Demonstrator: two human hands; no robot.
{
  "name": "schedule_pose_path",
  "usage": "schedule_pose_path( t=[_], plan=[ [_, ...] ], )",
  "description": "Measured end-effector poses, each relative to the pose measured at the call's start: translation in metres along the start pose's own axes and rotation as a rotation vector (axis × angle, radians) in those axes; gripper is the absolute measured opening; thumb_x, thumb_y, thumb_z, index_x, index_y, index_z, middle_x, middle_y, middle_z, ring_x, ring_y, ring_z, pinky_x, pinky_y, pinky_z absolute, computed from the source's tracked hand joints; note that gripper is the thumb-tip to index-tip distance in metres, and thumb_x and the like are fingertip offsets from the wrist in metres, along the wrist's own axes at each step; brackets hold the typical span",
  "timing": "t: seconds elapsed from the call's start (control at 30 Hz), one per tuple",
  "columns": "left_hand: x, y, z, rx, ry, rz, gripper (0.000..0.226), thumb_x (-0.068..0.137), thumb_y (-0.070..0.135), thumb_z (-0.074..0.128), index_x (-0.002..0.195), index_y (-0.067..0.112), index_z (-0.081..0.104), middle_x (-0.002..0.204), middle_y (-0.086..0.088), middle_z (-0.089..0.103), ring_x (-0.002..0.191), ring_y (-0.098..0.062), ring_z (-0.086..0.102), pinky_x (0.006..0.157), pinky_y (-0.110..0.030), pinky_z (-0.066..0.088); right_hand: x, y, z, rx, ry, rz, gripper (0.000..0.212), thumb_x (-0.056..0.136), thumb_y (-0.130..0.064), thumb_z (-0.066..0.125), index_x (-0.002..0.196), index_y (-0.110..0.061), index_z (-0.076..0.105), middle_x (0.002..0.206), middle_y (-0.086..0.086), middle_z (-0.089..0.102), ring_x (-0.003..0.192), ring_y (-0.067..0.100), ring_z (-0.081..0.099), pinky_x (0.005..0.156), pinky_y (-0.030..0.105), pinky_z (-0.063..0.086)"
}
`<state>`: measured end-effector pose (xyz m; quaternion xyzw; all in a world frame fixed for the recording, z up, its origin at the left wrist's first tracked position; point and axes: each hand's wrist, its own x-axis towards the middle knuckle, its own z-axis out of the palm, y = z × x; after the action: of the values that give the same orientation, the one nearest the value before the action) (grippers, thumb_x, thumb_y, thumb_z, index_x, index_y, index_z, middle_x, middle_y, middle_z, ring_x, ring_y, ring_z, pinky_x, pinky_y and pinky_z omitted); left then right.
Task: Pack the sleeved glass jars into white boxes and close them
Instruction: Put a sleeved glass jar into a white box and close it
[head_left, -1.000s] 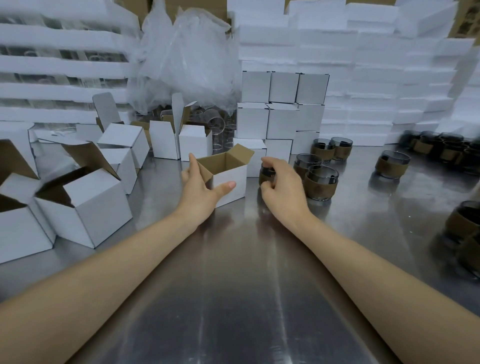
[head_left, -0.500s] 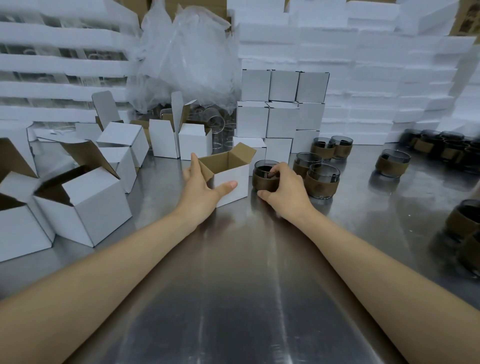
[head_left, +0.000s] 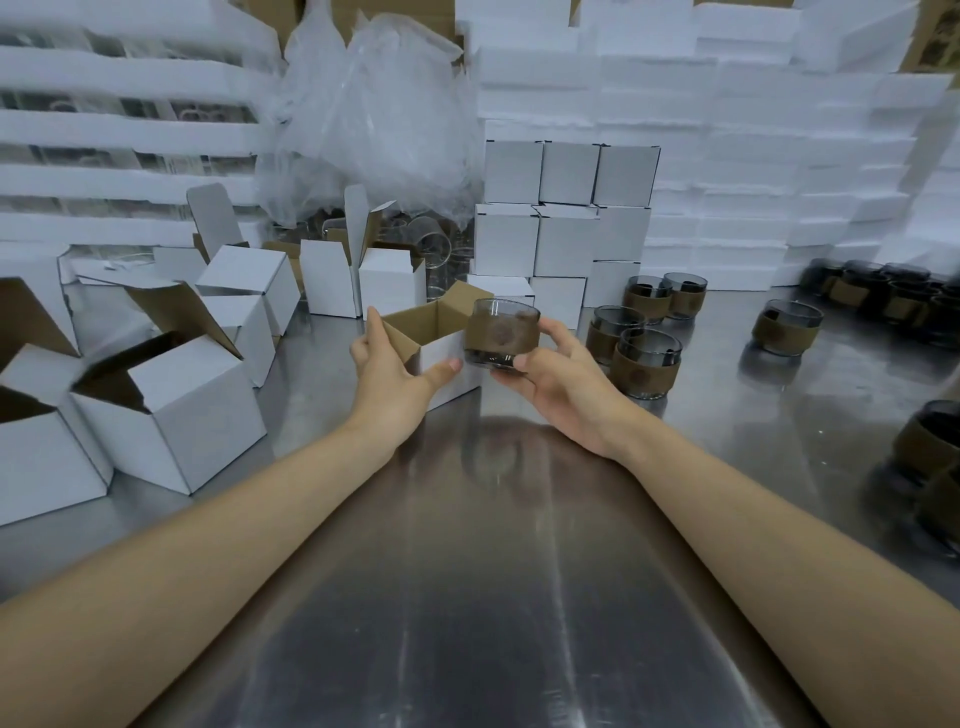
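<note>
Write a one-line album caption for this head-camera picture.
The right hand holds a sleeved glass jar beside the open white box gripped by the left hand, above a steel table.

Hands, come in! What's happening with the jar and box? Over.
Left hand holds open white box steady. Right hand grips sleeved jar, up beside box mouth, not yet inside. Nothing blocking the opening.

A steel table (head_left: 467, 597) fills the lower frame. Open white boxes (head_left: 166, 410) stand on it at left, 1 open box (head_left: 447, 353) at centre, and a stack of closed boxes (head_left: 566, 234) at upper centre, beside a plastic bag (head_left: 374, 114). Right of centre stand 4 sleeved jars (head_left: 644, 364), a single jar (head_left: 787, 327) farther right, and other jars (head_left: 930, 457) along the right edge.
</note>
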<state>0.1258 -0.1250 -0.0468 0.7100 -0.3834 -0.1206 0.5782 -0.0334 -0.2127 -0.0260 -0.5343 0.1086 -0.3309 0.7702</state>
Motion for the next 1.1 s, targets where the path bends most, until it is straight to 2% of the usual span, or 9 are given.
schedule_pose_path(
  t=[0.07,0.23,0.37,0.57,0.7,0.9,0.97,1.03,1.1],
  plan=[
    [-0.0005,0.0008,-0.0002,0.004,-0.004,0.006,0.107,0.081,0.036,0.075,0.153,0.022,-0.003,0.143,-0.001,0.019,0.132,-0.014,0.027,0.105,-0.022,0.019,0.0001,-0.0001,-0.0003,0.041,-0.008,0.021,0.049,0.088,0.019,0.039,0.130,-0.006,0.038,0.118,0.024,0.055,0.107,0.033,0.057,0.085,0.032,0.055],
    [-0.0020,0.0029,0.0003,0.041,-0.029,0.024,0.107,0.083,0.037,0.073,0.153,0.021,-0.006,0.146,-0.004,0.017,0.137,-0.019,0.021,0.113,-0.030,0.019,0.0021,0.0021,-0.0013,0.071,0.000,0.052,0.055,0.087,0.012,0.053,0.139,0.001,0.037,0.132,0.028,0.053,0.117,0.036,0.058,0.104,0.040,0.045],
    [-0.0025,0.0035,0.0004,0.036,-0.037,0.015,0.106,0.084,0.037,0.072,0.153,0.022,-0.007,0.146,-0.003,0.017,0.138,-0.018,0.021,0.113,-0.030,0.018,0.0026,0.0029,-0.0031,-0.040,-0.032,0.035,0.052,0.082,0.010,0.061,0.128,-0.012,0.050,0.109,0.011,0.067,0.104,0.026,0.065,0.095,0.030,0.052],
    [-0.0004,0.0015,0.0007,-0.002,0.019,-0.014,0.107,0.083,0.035,0.072,0.152,0.021,-0.009,0.146,-0.002,0.015,0.137,-0.016,0.022,0.100,-0.020,0.017,0.0041,0.0055,-0.0068,-0.062,-0.038,0.054,0.066,0.076,0.015,0.065,0.129,-0.021,0.049,0.120,0.013,0.062,0.116,0.028,0.060,0.099,0.036,0.049],
    [0.0018,-0.0005,0.0002,-0.020,0.063,-0.029,0.108,0.083,0.033,0.073,0.152,0.021,-0.008,0.145,-0.002,0.015,0.137,-0.018,0.024,0.098,-0.020,0.018,0.0061,0.0048,-0.0069,-0.090,0.042,0.069,0.073,0.076,0.014,0.067,0.139,-0.006,0.037,0.125,0.015,0.063,0.115,0.025,0.062,0.097,0.033,0.050],
    [0.0030,-0.0016,0.0007,-0.018,0.068,-0.026,0.108,0.082,0.033,0.074,0.152,0.021,-0.007,0.138,-0.001,0.018,0.132,-0.017,0.028,0.098,-0.020,0.020,0.0039,0.0025,-0.0051,-0.066,-0.006,0.087,0.057,0.075,0.010,0.066,0.128,0.000,0.047,0.116,0.015,0.066,0.106,0.022,0.066,0.089,0.026,0.053],
    [0.0029,-0.0020,0.0007,-0.017,0.068,-0.024,0.108,0.082,0.033,0.074,0.152,0.020,-0.006,0.135,0.001,0.018,0.131,-0.016,0.028,0.099,-0.020,0.020,0.0029,0.0024,-0.0037,-0.021,-0.079,0.085,0.045,0.081,0.003,0.060,0.125,0.004,0.051,0.117,0.017,0.064,0.108,0.025,0.063,0.098,0.029,0.049],
    [0.0029,-0.0024,0.0006,-0.021,0.071,-0.020,0.108,0.081,0.033,0.075,0.152,0.020,-0.005,0.135,0.001,0.018,0.131,-0.016,0.028,0.099,-0.020,0.021,0.0019,0.0014,-0.0017,0.039,-0.115,0.074,0.025,0.087,-0.004,0.052,0.109,0.005,0.061,0.113,0.018,0.064,0.112,0.028,0.059,0.107,0.035,0.042],
    [0.0027,-0.0024,0.0007,-0.026,0.071,-0.019,0.109,0.081,0.033,0.076,0.152,0.020,-0.005,0.138,0.000,0.018,0.132,-0.016,0.027,0.099,-0.020,0.020,0.0012,-0.0006,0.0009,0.143,-0.076,0.056,0.020,0.089,-0.006,0.048,0.088,0.001,0.068,0.104,0.018,0.064,0.107,0.030,0.060,0.105,0.039,0.044]
  ],
)
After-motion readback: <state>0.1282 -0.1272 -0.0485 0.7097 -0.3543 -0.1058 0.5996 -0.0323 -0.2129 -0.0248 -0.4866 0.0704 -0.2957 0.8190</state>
